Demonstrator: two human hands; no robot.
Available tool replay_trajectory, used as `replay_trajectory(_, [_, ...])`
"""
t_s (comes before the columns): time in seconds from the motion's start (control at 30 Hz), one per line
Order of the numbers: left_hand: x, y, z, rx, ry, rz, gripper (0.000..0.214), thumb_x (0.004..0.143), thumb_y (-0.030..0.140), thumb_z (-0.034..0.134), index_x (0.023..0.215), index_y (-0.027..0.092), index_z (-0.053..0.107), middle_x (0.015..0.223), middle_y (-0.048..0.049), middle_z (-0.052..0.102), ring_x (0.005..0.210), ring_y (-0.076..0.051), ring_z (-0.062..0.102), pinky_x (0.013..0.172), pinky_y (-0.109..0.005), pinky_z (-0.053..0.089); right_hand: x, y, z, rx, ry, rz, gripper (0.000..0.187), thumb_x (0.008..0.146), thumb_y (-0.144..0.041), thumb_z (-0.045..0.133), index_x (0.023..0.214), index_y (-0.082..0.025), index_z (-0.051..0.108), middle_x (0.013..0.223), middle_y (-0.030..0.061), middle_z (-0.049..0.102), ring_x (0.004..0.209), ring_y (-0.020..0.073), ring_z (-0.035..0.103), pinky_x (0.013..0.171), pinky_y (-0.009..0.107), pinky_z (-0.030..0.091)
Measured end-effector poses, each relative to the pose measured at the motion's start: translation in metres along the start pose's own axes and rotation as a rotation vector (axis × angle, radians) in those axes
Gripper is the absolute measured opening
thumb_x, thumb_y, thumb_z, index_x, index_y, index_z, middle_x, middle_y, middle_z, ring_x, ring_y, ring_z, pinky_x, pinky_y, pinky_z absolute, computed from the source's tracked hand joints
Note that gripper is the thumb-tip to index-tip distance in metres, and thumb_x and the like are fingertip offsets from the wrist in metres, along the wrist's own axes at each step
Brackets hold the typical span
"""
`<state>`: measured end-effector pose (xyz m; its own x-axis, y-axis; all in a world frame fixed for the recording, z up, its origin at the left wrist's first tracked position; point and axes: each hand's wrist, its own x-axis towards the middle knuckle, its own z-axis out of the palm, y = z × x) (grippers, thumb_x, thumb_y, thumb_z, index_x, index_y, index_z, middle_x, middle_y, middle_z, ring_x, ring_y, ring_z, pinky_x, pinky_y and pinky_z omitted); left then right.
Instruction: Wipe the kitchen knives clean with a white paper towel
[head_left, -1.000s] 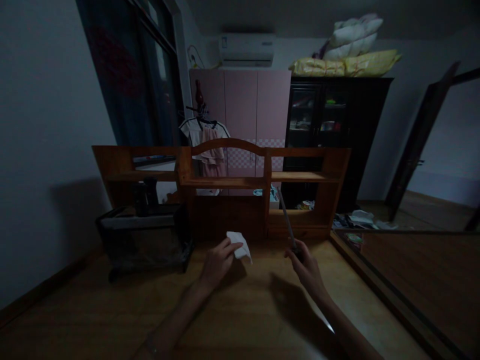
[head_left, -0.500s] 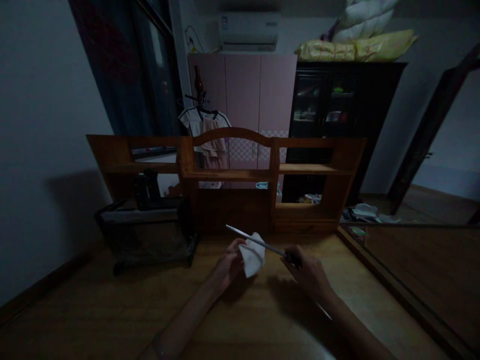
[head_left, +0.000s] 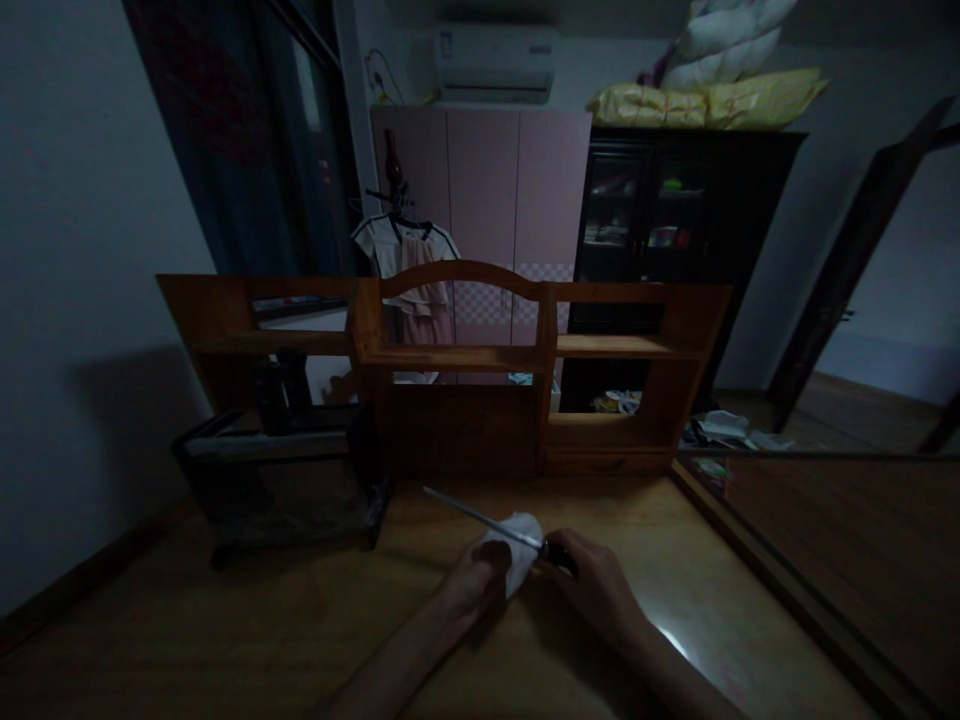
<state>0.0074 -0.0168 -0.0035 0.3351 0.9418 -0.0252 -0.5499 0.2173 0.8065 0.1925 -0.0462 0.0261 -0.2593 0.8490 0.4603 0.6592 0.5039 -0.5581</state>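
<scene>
Your left hand [head_left: 469, 582] pinches a white cloth [head_left: 520, 560] around the knife [head_left: 465, 510]; your right hand [head_left: 594, 592] grips its handle, mid-desk [head_left: 225, 640].

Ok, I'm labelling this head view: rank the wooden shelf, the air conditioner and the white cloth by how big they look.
1. wooden shelf.
2. air conditioner, farthest back.
3. white cloth, smallest though nearest, in the left hand.
</scene>
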Motion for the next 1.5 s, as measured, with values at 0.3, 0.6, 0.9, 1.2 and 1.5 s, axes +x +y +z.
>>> replay_trajectory(0.3, [0.001,-0.002,0.002,0.127,0.346,0.077,0.048,0.051,0.039,0.082,0.089,0.012,0.069,0.084,-0.0105,0.069,0.075,-0.023,0.064,0.065,-0.028,0.049,0.006,-0.009,-0.002,0.025,-0.1,-0.056,0.021,0.084,-0.019,0.05,0.104,-0.025,0.057,0.096,0.003,0.064,0.085,0.017,0.061,0.075,0.027,0.044])
replay_trajectory(0.6, [-0.005,0.022,0.012,0.184,0.111,0.191,0.039,0.057,0.031,0.08,0.089,0.011,0.072,0.083,-0.01,0.07,0.076,-0.023,0.064,0.071,-0.029,0.05,0.003,-0.01,-0.004,0.037,-0.087,-0.05,0.021,0.087,-0.021,0.048,0.106,-0.026,0.056,0.095,0.0024,0.064,0.081,0.0155,0.061,0.072,0.026,0.046])
replay_trajectory(0.9, [0.009,0.017,-0.003,0.14,0.211,0.126,0.031,0.054,0.027,0.081,0.079,0.01,0.071,0.078,-0.011,0.069,0.072,-0.021,0.064,0.067,-0.028,0.049,0.003,0.008,-0.008,-0.068,-0.11,-0.051,0.028,0.087,-0.03,0.049,0.114,-0.027,0.056,0.098,0.0036,0.066,0.079,0.0174,0.063,0.068,0.026,0.046])
replay_trajectory(1.2, [0.018,0.011,-0.018,0.132,0.238,0.088,0.032,0.056,0.029,0.08,0.079,0.01,0.069,0.073,-0.0065,0.067,0.066,-0.017,0.061,0.062,-0.024,0.047,0.006,0.013,-0.013,0.03,-0.154,-0.025,0.03,0.085,-0.03,0.05,0.112,-0.023,0.058,0.102,0.0062,0.066,0.086,0.0189,0.063,0.074,0.028,0.047])
replay_trajectory(1.5, [0.012,0.018,-0.018,0.262,0.32,0.085,0.036,0.049,0.036,0.081,0.07,0.01,0.069,0.063,-0.0038,0.064,0.055,-0.014,0.056,0.053,-0.022,0.042,0.005,0.017,-0.001,-0.007,-0.139,-0.037,0.03,0.085,-0.033,0.048,0.112,-0.022,0.059,0.102,0.0079,0.066,0.087,0.0196,0.063,0.078,0.031,0.047])
